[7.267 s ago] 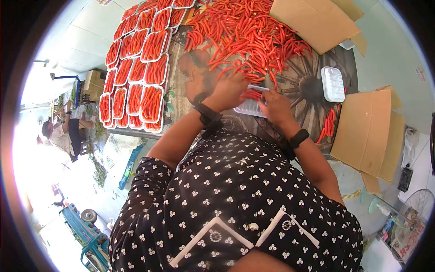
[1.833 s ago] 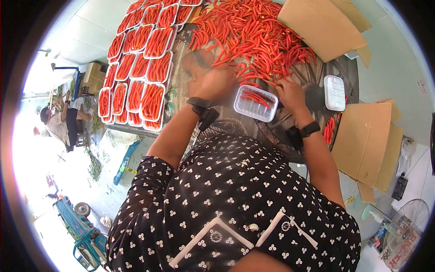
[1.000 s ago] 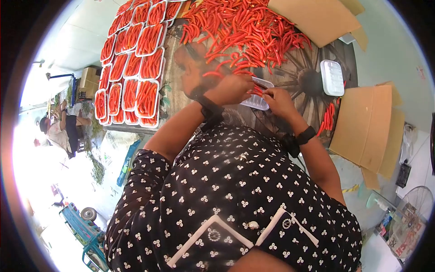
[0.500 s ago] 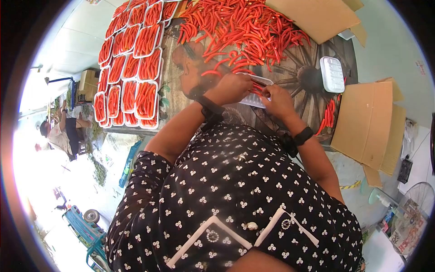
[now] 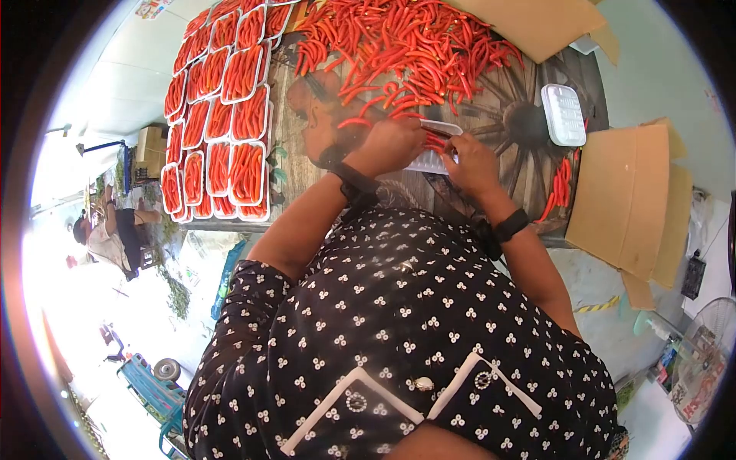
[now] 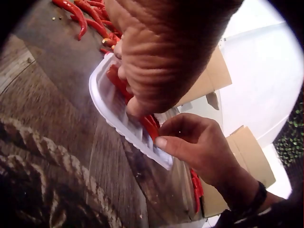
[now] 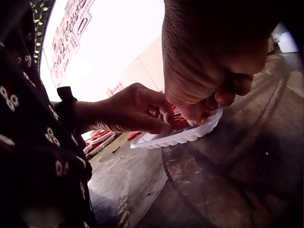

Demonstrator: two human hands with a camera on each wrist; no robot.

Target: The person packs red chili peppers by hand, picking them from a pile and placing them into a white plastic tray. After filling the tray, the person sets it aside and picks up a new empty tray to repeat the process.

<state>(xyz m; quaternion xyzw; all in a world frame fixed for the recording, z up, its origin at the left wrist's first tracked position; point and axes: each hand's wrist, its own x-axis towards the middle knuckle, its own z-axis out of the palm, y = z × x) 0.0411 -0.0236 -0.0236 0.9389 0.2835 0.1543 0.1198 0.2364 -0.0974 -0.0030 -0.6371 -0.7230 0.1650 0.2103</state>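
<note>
A white plastic tray [image 5: 429,162] lies on the table in front of the person, with a few red chili peppers [image 6: 151,127] along its length. My left hand [image 5: 392,144] reaches over the tray's left end, its curled fingers holding the peppers down inside. From the opposite end my right hand [image 5: 474,165] pinches the pepper ends between thumb and fingers, as the left wrist view shows. In the right wrist view the tray's ribbed rim [image 7: 190,137] shows below both hands. The hands cover much of the peppers in the head view.
A large heap of loose chilies [image 5: 406,54] spreads beyond the tray. Stacked filled trays [image 5: 249,169] line the left side. A white tray [image 5: 563,115], loose chilies [image 5: 561,184] and two cardboard boxes [image 5: 621,199] are at the right. Another person [image 5: 115,238] is in the far left background.
At 1.8 seconds ago both hands were off the tray, near the heap's edge. They came back over it by one second ago and have stayed there, fingers shifting slightly among the peppers.
</note>
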